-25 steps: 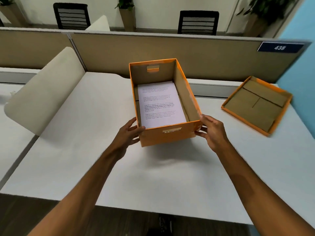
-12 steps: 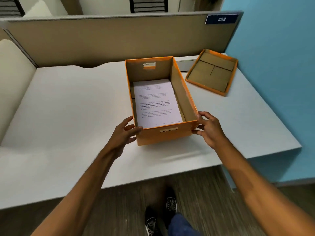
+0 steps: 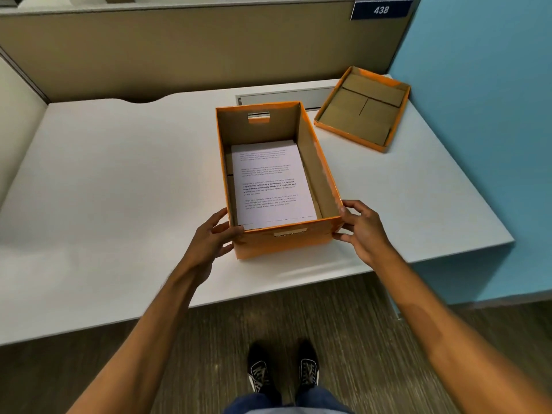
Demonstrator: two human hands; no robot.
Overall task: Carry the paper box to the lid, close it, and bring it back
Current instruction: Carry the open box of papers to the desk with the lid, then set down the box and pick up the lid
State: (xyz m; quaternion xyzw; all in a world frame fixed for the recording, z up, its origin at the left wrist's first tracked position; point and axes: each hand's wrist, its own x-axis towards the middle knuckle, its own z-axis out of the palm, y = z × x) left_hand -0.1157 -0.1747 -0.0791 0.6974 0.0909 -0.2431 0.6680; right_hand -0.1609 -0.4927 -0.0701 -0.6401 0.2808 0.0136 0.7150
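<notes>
An open orange paper box [image 3: 286, 243] with printed sheets [image 3: 273, 183] inside is near the front of the white desk [image 3: 119, 174]. My left hand [image 3: 213, 237] grips its near left corner, and my right hand [image 3: 363, 228] grips its near right corner. Whether the box rests on the desk or hangs just above it, I cannot tell. The orange lid [image 3: 363, 110] lies upside down at the desk's back right, apart from the box.
A tan partition [image 3: 194, 46] with a "438" sign [image 3: 380, 9] runs along the desk's back. A blue wall [image 3: 484, 115] borders the right side. A side panel [image 3: 12, 115] stands at left. My shoes [image 3: 283, 375] are on the wood floor below.
The box, held by both hands, has shifted rightward along the desk and nearer to the lid. My view has tilted downward, so the desk's front edge and my shoes now show.
</notes>
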